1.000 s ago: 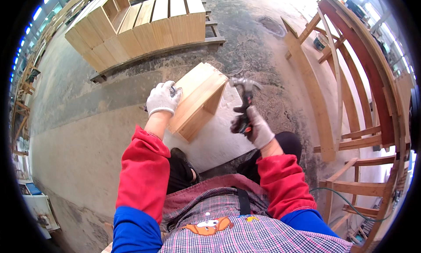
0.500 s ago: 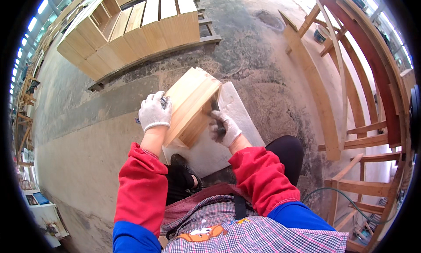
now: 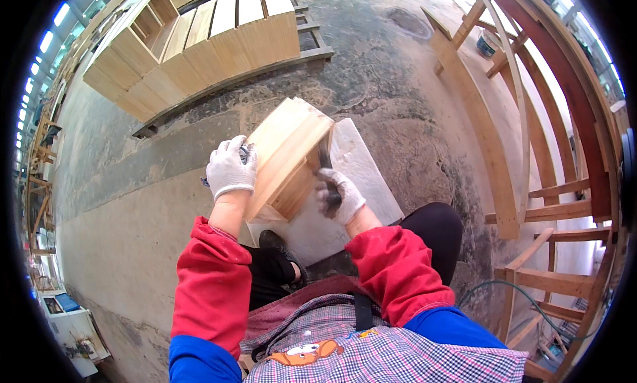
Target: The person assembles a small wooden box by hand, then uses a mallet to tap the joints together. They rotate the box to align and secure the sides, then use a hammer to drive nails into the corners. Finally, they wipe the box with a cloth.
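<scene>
A pale wooden drawer-like box [image 3: 282,154] stands tilted between my hands, its hollow side turned to the right. It rests on a white flat slab [image 3: 361,174]. My left hand [image 3: 231,165], in a white glove, is closed against the box's left face. Something dark and bluish peeks out by its fingers, too covered to name. My right hand [image 3: 342,196], in a glove with soiled fingers, is wrapped round a dark long-handled tool [image 3: 324,156]. The tool's far end reaches up along the box's open right side; its kind cannot be made out.
Several pale wooden boxes [image 3: 232,51] stand in a row on a pallet [image 3: 315,53] at the far left. To the right, long planks [image 3: 481,134] lean by a wooden frame [image 3: 554,282]. A green hose [image 3: 511,287] loops there. My shoe [image 3: 282,250] is beside the slab.
The tool and right hand have shifted very slightly at the box's open side. The left hand keeps its place against the box. The whole view has moved a little.
</scene>
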A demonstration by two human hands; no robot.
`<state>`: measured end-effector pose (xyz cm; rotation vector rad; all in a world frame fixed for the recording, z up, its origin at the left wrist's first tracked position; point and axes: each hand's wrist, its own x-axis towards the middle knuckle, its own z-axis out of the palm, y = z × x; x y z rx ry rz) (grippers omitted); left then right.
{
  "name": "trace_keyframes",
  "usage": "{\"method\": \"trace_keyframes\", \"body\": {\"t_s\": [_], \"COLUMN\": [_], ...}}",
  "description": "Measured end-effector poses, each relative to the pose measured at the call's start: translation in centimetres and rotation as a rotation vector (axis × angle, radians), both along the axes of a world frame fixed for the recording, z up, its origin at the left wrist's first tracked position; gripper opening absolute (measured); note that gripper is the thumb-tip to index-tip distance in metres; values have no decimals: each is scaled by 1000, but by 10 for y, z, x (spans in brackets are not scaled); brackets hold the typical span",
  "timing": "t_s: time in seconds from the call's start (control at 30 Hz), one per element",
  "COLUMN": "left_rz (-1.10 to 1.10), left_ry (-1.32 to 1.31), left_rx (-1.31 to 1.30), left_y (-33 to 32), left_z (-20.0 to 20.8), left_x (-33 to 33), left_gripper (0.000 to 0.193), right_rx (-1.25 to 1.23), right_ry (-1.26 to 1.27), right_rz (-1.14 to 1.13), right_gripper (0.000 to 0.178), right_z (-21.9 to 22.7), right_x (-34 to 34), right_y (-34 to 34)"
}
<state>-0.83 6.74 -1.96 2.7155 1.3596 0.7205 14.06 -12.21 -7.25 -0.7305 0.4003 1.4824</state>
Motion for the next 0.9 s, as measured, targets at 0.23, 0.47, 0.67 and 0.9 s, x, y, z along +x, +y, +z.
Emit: {"method": "trace_keyframes", "body": {"t_s": [0.23, 0.47, 0.67, 0.9], "left_rz": [-64, -61, -65, -95], "left_ry": [-14, -6, -30, -7], "left_rx": [-30, -18, -2, -23], "left_y": [-7, -5, 1, -5], "left_z": [5, 1, 0, 2], "left_x": [5, 11, 5, 17], "left_gripper": [31, 31, 31, 33], "right_rx": [110, -187, 149, -25], "right_ry": [-109, 209, 33, -134], "right_rz": [0, -28, 54, 75], "right_gripper": [15, 24, 18, 18], "right_z": [-24, -64, -5, -32], "right_x": [1, -2, 17, 15], "right_y": [-2, 1, 15, 9]}}
